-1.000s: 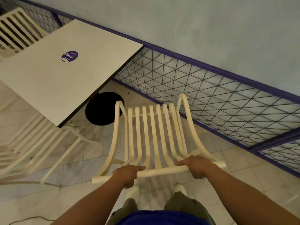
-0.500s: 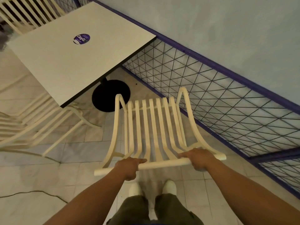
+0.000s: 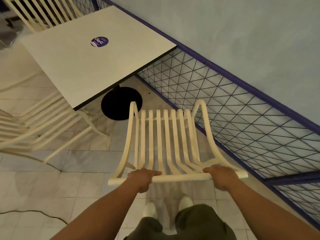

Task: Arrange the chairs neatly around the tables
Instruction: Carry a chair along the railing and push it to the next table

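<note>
Gripping the top rail of a cream slatted chair [image 3: 166, 135] with both hands, on the near side of the white square table [image 3: 78, 70]. Left hand [image 3: 143, 179] curled round the rail towards its left end, thumb laid along the top; right hand [image 3: 221, 177] wrapped round the rail towards its right end, fingers closed over it. Seat facing the table, front edge just short of the table's black round base [image 3: 121, 103] and not under the tabletop. Cannot tell whether the legs touch the floor. On the tabletop, near its middle, a round purple sticker [image 3: 99, 41]. At the table's left side, a second cream chair [image 3: 34, 129], its seat partly tucked beneath the top. At the table's far side, a third cream chair [image 3: 43, 13], seen only as a slatted back. Along the table's right edge and running on past the held chair, a purple-framed wire mesh fence [image 3: 225, 110] in front of a pale wall. Well to the near left of the table, a thin dark cable [image 3: 34, 213] on the tiled floor. Below the held rail, two white shoes [image 3: 185, 201] and dark trousers.
</note>
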Tool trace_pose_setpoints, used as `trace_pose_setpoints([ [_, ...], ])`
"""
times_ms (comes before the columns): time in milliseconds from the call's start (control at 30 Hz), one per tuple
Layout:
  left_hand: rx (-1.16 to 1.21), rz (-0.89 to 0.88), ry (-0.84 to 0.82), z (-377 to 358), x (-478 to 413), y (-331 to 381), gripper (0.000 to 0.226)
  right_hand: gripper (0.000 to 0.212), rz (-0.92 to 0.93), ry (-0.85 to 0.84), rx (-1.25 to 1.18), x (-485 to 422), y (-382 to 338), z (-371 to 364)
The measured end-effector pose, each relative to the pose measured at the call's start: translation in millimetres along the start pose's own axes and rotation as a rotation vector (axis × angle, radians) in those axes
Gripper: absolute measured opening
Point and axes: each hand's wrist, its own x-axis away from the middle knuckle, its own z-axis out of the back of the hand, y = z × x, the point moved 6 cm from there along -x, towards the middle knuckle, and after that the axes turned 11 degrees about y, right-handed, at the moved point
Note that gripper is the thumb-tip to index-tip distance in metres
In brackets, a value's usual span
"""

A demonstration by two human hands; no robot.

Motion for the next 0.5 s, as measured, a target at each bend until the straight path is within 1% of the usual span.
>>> trace_pose_setpoints([
  [100, 0.005, 0.003, 0.014, -1, -1, -1, 0.083, 0.051, 0.038, 0.015, -0.021, -5, 5, 0],
  [133, 0.010, 0.008, 0.017, -2, 0, -1, 0.084, 0.053, 0.058, 0.000, -0.027, -6, 6, -1],
  [233, 0.016, 0.024, 0.008, 0, 1, -1, 0.087, 0.071, 0.122, -0.086, -0.071, -12, 10, -6],
  [300, 0.033, 0.043, 0.009, 0, 1, -1, 0.086, 0.076, 0.173, -0.129, -0.090, -16, 13, -9],
  [400, 0.071, 0.097, -0.006, -2, 2, -1, 0.086, 0.070, 0.252, -0.135, -0.099, -18, 14, -11],
  [500, 0.083, 0.133, -0.012, -4, 2, 6, 0.087, 0.066, 0.282, -0.120, -0.093, -22, 21, -9],
])
